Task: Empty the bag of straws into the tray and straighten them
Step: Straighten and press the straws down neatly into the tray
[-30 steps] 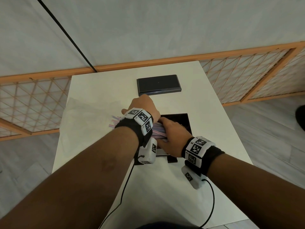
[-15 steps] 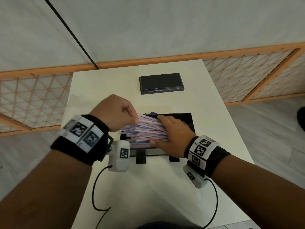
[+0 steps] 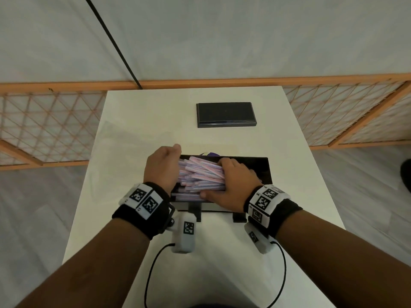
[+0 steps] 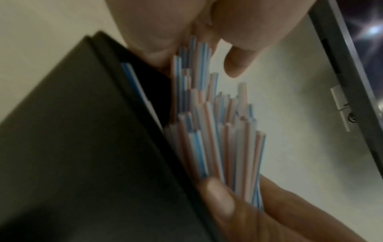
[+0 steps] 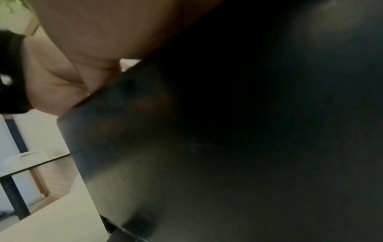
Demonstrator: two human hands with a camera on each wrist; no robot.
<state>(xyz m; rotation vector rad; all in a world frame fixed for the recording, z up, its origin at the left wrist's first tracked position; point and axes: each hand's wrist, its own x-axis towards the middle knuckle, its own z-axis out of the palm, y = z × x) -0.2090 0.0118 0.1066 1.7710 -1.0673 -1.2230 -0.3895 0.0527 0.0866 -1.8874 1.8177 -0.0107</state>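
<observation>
Right hand (image 3: 231,185) clasped around the straws (image 3: 200,174) over the tray (image 3: 265,167), left hand (image 3: 161,167) flat against their ends.

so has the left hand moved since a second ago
Yes. The left hand has swung left off the top of the straws and now sits against their left ends, at the left edge of the black tray.

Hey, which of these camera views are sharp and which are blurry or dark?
Head view: evenly lit, sharp on the straws and both hands. Left wrist view: motion-blurred, straw ends soft, star-shaped glare top right. Right wrist view: mostly dark and smeared, the tray wall filling the frame.
</observation>
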